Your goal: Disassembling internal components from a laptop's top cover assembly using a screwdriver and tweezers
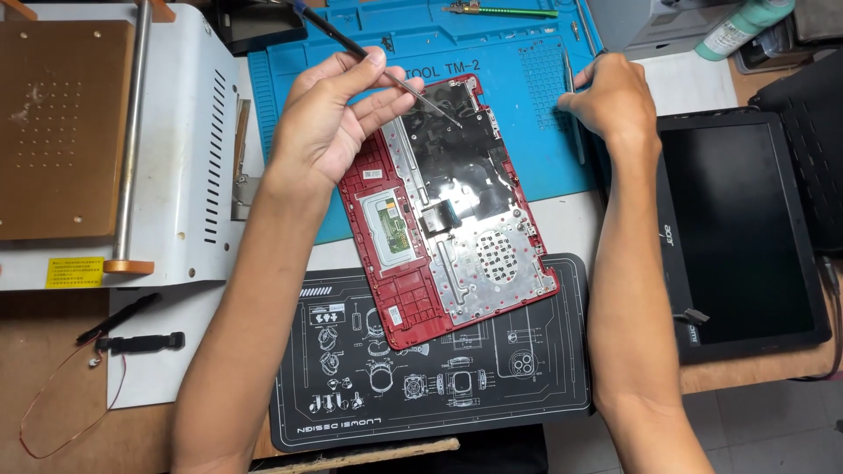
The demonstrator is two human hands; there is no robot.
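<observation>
Two bare hands over one red laptop shell (443, 219) lying across one blue mat (492, 53) and one black mat (527, 377), left hand (329, 118) pinching one thin screwdriver (378, 61) whose tip touches the shell, right hand (610, 92) closed on one pair of tweezers (572, 105), one black screen (742, 228) beside it

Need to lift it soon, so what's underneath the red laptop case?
The red laptop case lies across a blue work mat and a black printed mat. Whatever sits directly beneath it is covered.
</observation>
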